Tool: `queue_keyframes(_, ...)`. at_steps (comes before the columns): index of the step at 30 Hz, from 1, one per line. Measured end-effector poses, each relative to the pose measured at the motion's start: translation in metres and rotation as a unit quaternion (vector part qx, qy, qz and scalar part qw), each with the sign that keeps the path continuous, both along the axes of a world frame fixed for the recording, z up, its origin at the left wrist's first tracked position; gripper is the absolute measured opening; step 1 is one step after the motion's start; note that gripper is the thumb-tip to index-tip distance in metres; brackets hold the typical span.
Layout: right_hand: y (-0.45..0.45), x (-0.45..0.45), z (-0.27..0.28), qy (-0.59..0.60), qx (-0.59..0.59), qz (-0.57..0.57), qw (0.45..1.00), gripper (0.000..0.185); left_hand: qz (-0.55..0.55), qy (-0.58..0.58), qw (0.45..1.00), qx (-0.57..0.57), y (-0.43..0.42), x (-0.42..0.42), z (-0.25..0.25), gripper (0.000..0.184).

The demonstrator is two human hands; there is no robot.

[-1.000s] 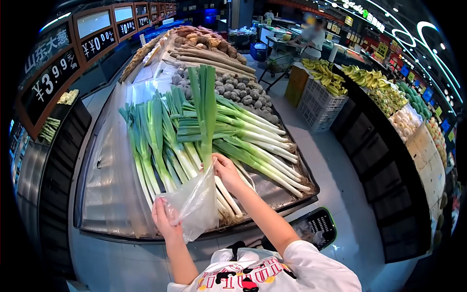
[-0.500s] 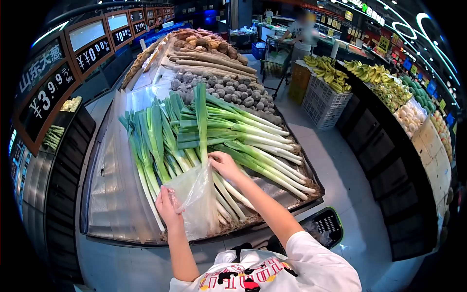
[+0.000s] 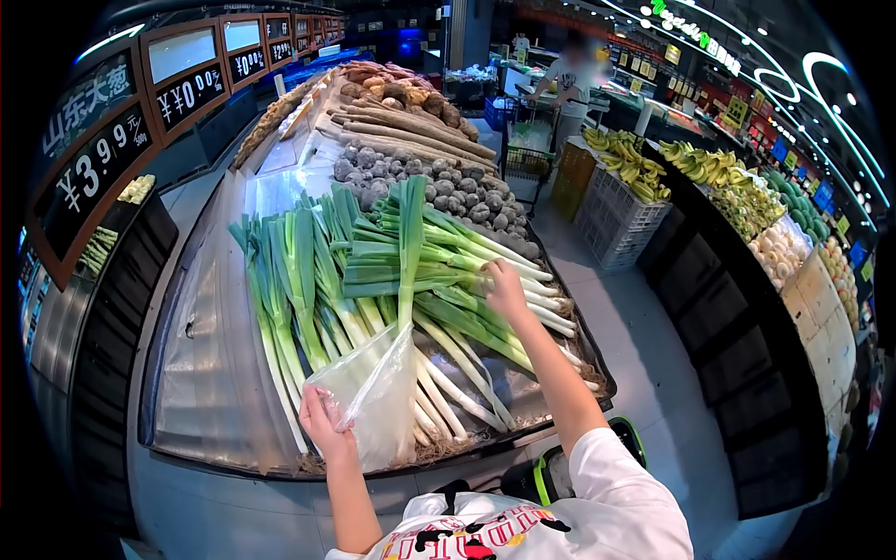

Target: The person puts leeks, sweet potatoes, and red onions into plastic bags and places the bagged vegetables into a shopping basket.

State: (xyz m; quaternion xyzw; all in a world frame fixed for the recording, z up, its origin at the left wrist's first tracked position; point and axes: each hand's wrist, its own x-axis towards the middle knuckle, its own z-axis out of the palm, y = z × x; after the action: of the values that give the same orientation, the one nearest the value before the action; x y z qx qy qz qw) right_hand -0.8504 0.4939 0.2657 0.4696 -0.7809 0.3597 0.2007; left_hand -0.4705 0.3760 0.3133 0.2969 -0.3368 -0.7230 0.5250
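Observation:
My left hand (image 3: 325, 422) is closed on the edge of a clear plastic bag (image 3: 373, 397). One large green onion (image 3: 409, 257) stands in the bag, its green leaves sticking out of the top and its lower end behind the plastic. Over to the right, my right hand (image 3: 505, 289) is at the pile of green onions (image 3: 462, 280), its fingers curled around a stalk there. The fingertips are partly hidden. More green onions (image 3: 299, 280) lie to the left of the bag, leaves pointing away from me.
Behind the green onions lie round, dark taro-like roots (image 3: 448, 191) and long brown roots (image 3: 411, 131). Price signs (image 3: 103, 168) hang at the left. A shopping basket (image 3: 630, 439) is on the floor near me. Bananas (image 3: 635, 173) top a crate at right. A person (image 3: 569, 89) stands farther back.
My right hand has left the bag's rim and moved right and forward to the pile. The bagged green onion leans slightly more to the right. My left hand still holds the bag.

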Motion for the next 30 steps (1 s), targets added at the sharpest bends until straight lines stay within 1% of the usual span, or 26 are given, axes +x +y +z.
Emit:
queue_keyframes(2,-0.002,0.007,-0.001,0.02,0.004,-0.011,1.0,0.035,0.016,0.008,1.0,-0.001,0.002,0.004,-0.001,0.027)
queue_keyframes(3,-0.003,0.012,-0.001,0.035,0.005,-0.024,0.999,0.036,0.052,0.031,0.998,-0.003,0.001,0.007,-0.002,0.028)
queue_keyframes(4,-0.005,0.017,0.002,0.088,0.014,-0.049,0.995,0.035,0.088,0.052,0.995,-0.007,0.0,0.009,-0.002,0.028)
queue_keyframes(5,-0.009,0.018,0.002,0.089,0.014,-0.046,0.995,0.035,0.091,0.054,0.994,-0.006,0.001,0.01,-0.003,0.028)
queue_keyframes(7,-0.017,0.019,-0.002,0.209,0.067,-0.057,0.974,0.033,0.116,0.067,0.989,-0.063,0.001,0.012,-0.003,0.025)
queue_keyframes(11,-0.029,0.012,-0.009,0.243,0.078,-0.089,0.963,0.029,0.086,0.032,0.991,-0.1,0.003,0.011,0.0,0.031)
queue_keyframes(14,-0.035,0.001,-0.017,0.235,0.102,-0.096,0.962,0.028,0.075,0.037,0.994,-0.074,0.001,0.012,-0.004,0.031)
queue_keyframes(16,-0.034,0.006,-0.015,0.091,0.076,-0.078,0.99,0.028,0.081,0.049,0.992,-0.084,0.001,0.011,0.0,0.031)
queue_keyframes(20,-0.026,0.014,-0.005,0.059,0.083,-0.075,0.992,0.028,0.09,0.044,0.992,-0.073,0.001,0.009,-0.004,0.03)
queue_keyframes(22,-0.022,0.015,0.004,0.014,0.096,-0.079,0.992,0.033,0.074,0.047,0.994,-0.071,0.001,0.01,-0.002,0.03)
queue_keyframes(23,-0.019,0.014,0.009,0.016,0.097,-0.079,0.992,0.033,0.075,0.049,0.994,-0.07,0.001,0.01,-0.001,0.03)
queue_keyframes(25,-0.014,0.01,0.018,-0.017,0.144,-0.043,0.989,0.035,0.084,0.059,0.994,-0.028,0.0,0.011,0.0,0.03)
queue_keyframes(27,-0.009,0.008,0.021,-0.003,0.132,-0.029,0.991,0.036,0.087,0.065,0.994,-0.023,-0.003,0.009,-0.004,0.03)
queue_keyframes(29,-0.005,0.009,0.025,-0.061,0.151,-0.039,0.986,0.036,0.09,0.071,0.993,-0.019,-0.004,0.008,-0.007,0.03)
queue_keyframes(30,0.0,0.011,0.028,-0.042,0.133,-0.036,0.99,0.038,0.083,0.07,0.994,-0.034,-0.003,0.008,-0.006,0.03)
